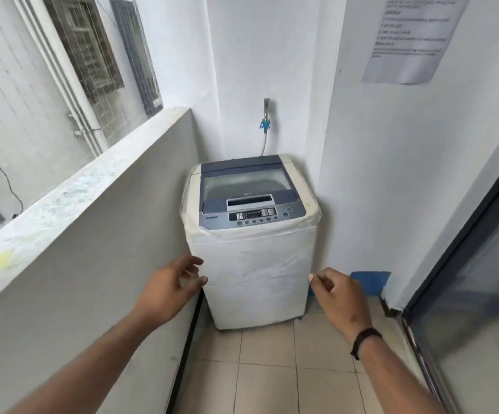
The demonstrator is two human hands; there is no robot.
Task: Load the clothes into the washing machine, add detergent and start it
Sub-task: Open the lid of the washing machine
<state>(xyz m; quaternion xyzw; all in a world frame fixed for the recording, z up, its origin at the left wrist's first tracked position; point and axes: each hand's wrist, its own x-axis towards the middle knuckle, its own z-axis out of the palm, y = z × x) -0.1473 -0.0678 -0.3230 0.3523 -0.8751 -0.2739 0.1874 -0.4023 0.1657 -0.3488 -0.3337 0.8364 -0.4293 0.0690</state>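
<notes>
A white top-loading washing machine (251, 276) stands in the corner of a narrow balcony, its body wrapped in clear plastic film. Its grey-blue lid (245, 180) with a see-through window is down, and the control panel (255, 218) with round buttons faces me. My left hand (167, 289) reaches forward in front of the machine's lower left edge, fingers loosely bent and holding nothing. My right hand (339, 297), with a black band on the wrist, hovers off the lower right edge, fingers loosely curled and holding nothing. No clothes or detergent are in view.
A low parapet wall (93, 204) runs along the left. A tap with a blue fitting and hose (266, 121) is on the back wall above the machine. A sliding glass door (481, 294) is on the right, a printed notice (415, 34) above. Tiled floor (272, 369) lies ahead.
</notes>
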